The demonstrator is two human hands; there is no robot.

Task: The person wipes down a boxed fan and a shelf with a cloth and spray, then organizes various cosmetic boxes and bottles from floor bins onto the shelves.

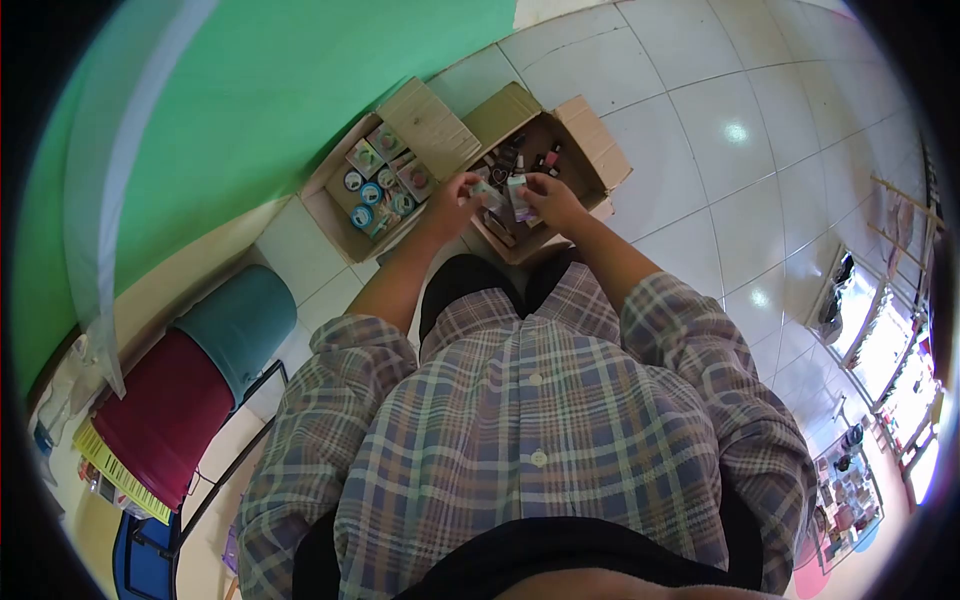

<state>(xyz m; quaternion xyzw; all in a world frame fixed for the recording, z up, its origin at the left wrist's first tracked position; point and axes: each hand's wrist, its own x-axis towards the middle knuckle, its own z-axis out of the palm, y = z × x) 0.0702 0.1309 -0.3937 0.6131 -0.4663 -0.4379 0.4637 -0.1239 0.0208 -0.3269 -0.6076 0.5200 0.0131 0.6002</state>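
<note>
Over the right cardboard box, my left hand has its fingers curled round a small clear packet. Beside it, my right hand grips a small white and purple box. Below them in the carton lie dark bottles and small cosmetic items. The left cardboard box stands next to it and holds round blue-lidded jars and several small square boxes.
A green wall rises at the left above the tiled floor. Teal and maroon containers stand at the lower left beside a black metal frame. A display rack is at the far right.
</note>
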